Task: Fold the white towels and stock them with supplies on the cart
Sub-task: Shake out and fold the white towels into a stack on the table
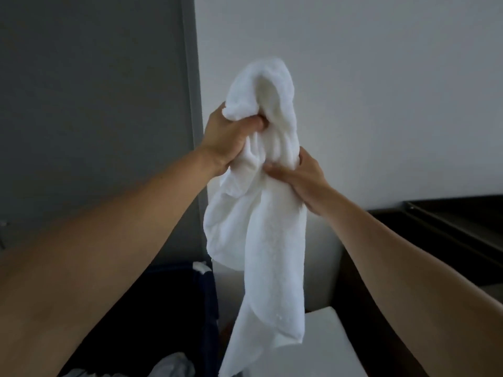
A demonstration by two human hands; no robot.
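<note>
One white towel (258,219) hangs bunched; my left hand (228,137) grips it at eleven o'clock, my right hand (302,175) pinches it at three.

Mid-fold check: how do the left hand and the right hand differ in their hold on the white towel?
The left hand is higher, just under the bunched top of the white towel; the right hand is lower, at its gathered middle. The left hand holds the towel's left side, the right hand its right side. Both grip the same crumpled towel, held up in the air.
</note>
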